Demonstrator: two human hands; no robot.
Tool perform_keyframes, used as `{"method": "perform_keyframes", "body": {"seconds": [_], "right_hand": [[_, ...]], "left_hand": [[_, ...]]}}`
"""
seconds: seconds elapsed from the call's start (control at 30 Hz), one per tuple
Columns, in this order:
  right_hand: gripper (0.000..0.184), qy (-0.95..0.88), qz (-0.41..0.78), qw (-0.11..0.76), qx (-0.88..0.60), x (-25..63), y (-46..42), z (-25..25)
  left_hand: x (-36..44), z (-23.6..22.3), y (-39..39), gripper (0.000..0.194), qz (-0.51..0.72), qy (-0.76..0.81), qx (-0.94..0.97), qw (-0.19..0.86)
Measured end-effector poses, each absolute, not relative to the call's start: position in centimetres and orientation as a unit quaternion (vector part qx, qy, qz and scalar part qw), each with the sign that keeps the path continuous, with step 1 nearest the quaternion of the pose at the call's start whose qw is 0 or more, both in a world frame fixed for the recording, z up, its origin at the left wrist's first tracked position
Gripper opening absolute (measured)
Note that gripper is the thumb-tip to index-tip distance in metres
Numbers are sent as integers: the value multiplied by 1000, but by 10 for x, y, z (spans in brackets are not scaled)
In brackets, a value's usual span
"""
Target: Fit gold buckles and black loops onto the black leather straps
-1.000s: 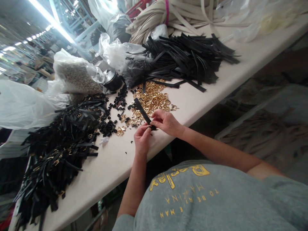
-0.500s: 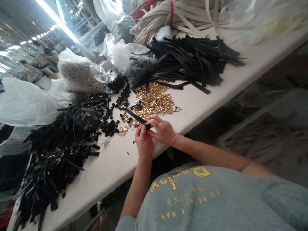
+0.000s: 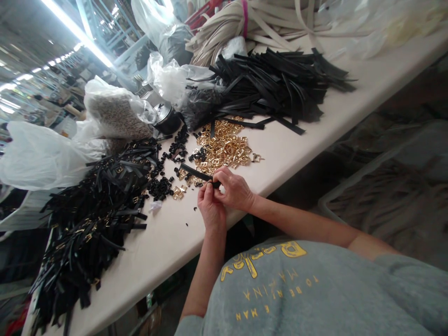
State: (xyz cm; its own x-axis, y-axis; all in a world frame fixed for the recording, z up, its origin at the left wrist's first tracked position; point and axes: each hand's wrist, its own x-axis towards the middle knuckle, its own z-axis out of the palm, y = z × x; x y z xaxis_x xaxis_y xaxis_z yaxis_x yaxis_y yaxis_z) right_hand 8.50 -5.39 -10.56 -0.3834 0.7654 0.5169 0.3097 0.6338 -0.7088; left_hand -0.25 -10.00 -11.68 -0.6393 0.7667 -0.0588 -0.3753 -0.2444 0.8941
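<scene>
A short black strap (image 3: 194, 172) is pinched between my two hands near the table's front edge, its free end pointing left and away from me. My left hand (image 3: 211, 204) grips it with thumb and fingers from below. Closed on the strap's near end is my right hand (image 3: 234, 187); the fingers hide what else may be there. Just beyond lie a heap of gold buckles (image 3: 224, 145) and, to the left, a small pile of black loops (image 3: 161, 187).
Black straps with buckles (image 3: 94, 224) heap along the table's left. More black straps (image 3: 276, 88) lie at the back, beside bundled beige strips (image 3: 217, 35). Plastic bags (image 3: 112, 102) and a round tin (image 3: 166, 116) line the far edge. A bin (image 3: 371, 186) stands right below the table.
The strap's free end has swung slightly lower and to the left. Both hands keep their pinch on it. The whole view has shifted a little.
</scene>
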Motion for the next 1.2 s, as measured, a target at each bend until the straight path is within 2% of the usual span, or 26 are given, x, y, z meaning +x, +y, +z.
{"method": "perform_keyframes", "body": {"seconds": [0.33, 0.6, 0.77, 0.97, 1.1, 1.2], "right_hand": [[14, -763, 303, 435, -369, 88, -62, -104], [12, -777, 308, 452, -311, 94, -59, -102], [19, -726, 373, 468, -339, 88, -60, -104], [26, -715, 408, 419, -383, 84, -63, -101], [26, -713, 409, 413, -393, 81, -62, -101], [33, -698, 442, 412, -384, 84, -60, -103]], "left_hand": [[3, -116, -107, 25, 762, 488, 208, 370], [0, -120, -108, 26, 760, 485, 221, 371], [-2, -122, -108, 30, 742, 504, 245, 368], [-2, -123, -107, 27, 756, 494, 218, 370], [-2, -125, -107, 27, 753, 500, 222, 365], [-2, -125, -107, 28, 755, 502, 228, 354]]}}
